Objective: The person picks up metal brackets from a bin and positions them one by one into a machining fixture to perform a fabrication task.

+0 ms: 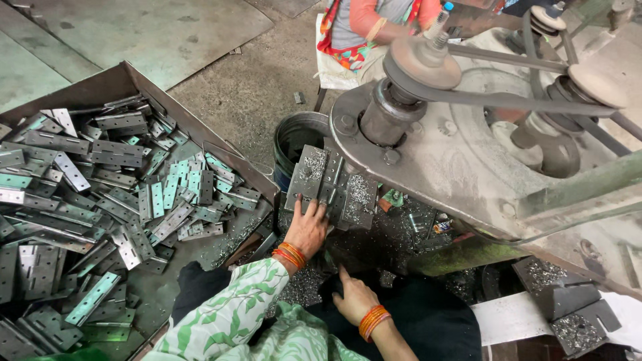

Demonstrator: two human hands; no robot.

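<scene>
Left hand (307, 227) flat, open on grey hinge (328, 180); right hand (354, 299) points, gripping nothing.

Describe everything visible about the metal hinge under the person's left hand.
The hinge is a grey metal piece of two flat leaves joined along a central knuckle, lying open and flat on the machine's work surface below the belt-driven spindle. Bright metal shavings litter both leaves. The left hand presses its fingers on the near edge of the left leaf; the right hand lies apart from it.
</scene>
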